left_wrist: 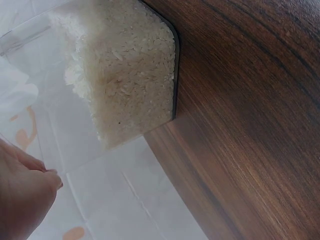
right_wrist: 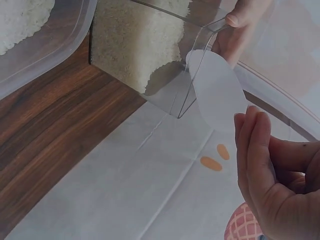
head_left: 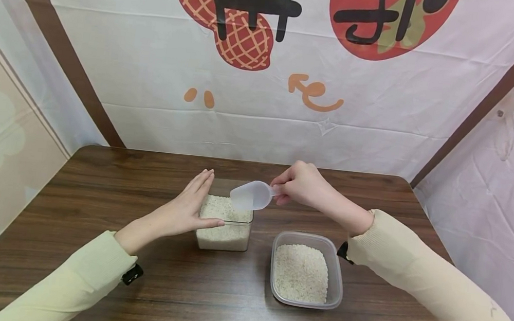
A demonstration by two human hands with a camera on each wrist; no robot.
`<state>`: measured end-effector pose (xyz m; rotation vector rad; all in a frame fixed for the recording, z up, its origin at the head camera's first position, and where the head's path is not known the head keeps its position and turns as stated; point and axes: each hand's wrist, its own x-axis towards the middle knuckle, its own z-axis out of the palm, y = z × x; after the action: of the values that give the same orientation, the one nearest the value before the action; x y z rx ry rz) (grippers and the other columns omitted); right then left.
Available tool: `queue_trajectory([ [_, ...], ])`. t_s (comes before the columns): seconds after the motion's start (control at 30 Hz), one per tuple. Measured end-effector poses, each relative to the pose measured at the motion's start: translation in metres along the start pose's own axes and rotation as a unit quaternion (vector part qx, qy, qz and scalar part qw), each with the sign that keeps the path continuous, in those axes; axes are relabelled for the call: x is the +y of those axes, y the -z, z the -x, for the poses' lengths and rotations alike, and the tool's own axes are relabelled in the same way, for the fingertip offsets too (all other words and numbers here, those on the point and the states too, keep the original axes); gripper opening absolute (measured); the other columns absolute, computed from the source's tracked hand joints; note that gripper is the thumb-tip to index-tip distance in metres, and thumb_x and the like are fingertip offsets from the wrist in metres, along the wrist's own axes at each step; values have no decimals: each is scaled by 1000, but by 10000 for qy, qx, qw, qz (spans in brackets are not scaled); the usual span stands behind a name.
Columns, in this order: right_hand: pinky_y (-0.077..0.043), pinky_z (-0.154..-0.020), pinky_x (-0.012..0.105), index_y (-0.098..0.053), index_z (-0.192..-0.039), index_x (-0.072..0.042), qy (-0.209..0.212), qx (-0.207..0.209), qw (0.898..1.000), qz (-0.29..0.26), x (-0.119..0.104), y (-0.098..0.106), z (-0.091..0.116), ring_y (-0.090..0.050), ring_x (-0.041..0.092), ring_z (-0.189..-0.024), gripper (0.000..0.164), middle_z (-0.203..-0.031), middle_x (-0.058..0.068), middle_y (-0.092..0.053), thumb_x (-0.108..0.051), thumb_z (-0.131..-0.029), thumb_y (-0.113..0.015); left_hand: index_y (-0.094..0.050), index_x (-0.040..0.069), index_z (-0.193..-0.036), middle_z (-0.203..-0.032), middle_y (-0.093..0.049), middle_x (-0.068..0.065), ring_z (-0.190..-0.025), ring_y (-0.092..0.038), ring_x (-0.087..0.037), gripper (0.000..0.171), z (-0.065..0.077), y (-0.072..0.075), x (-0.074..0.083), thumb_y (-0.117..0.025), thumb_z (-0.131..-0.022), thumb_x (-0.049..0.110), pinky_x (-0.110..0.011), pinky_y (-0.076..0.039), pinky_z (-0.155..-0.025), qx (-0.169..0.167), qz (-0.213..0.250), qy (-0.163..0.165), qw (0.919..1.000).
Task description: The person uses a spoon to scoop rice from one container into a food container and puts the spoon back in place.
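Observation:
My right hand (head_left: pixel 304 185) pinches the handle of a white translucent scoop (head_left: pixel 251 195), its bowl over the rim of a clear square container of rice (head_left: pixel 223 237). In the right wrist view the scoop (right_wrist: pixel 217 92) tilts at the container's open edge, its inside hidden. Fingers nearly straight, my left hand (head_left: pixel 182 209) rests against the left side of that container, thumb along the front rim. The left wrist view shows rice (left_wrist: pixel 130 75) piled behind the clear wall. To the right stands a lower plastic tub (head_left: pixel 336 292) with rice (head_left: pixel 301 273) in it.
Both containers stand on a dark wooden table (head_left: pixel 155 295). A white printed curtain (head_left: pixel 154 68) hangs right behind the table's far edge, with more fabric (head_left: pixel 504 194) along the right side. A black wrist strap (head_left: pixel 132 274) shows at my left sleeve.

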<state>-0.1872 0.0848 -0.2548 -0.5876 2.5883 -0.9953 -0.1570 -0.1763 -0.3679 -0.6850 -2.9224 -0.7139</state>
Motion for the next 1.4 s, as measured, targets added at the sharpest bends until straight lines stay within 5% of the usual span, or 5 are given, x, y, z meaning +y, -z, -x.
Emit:
queue_trajectory([
  [0.57,-47,-53,18,-74,-85,-3,295,122,9894,1415,-23,-11,-15,-62,8,-59,23,-77,3,-70,3,-73,-56,-8,-9,-142,-151,-4,-18,-138,1,-29,110,0,-1,0,-66,-74,55,-50,-15,-108,18,19,-15,10000],
  [0.93,-40,-41,16,-71,-69,-4,299,125,9797,1978,-38,-17,-23,-51,7,-42,23,-63,4,-66,4,-74,-50,-7,-8,-143,-151,-3,-17,-138,2,-28,110,1,-1,-1,-65,-75,56,-50,-15,-108,7,63,-20,10000],
  [1.17,-48,-54,25,-67,-74,-2,704,451,9493,3032,-48,-25,-30,-60,20,-66,11,-69,6,-65,-3,-78,-57,-7,-8,-143,-151,-3,-16,-138,2,-28,109,1,-1,-1,-65,-75,55,-50,-15,-108,19,81,-55,10000],
  [1.4,-48,-56,28,-66,-85,-2,739,469,9371,3379,-56,-33,-36,-59,20,-66,10,-74,8,-64,-5,-80,-58,-8,-8,-142,-151,-3,-17,-138,2,-28,109,1,-1,-1,-66,-75,54,-49,-15,-108,25,107,-63,9999],
])
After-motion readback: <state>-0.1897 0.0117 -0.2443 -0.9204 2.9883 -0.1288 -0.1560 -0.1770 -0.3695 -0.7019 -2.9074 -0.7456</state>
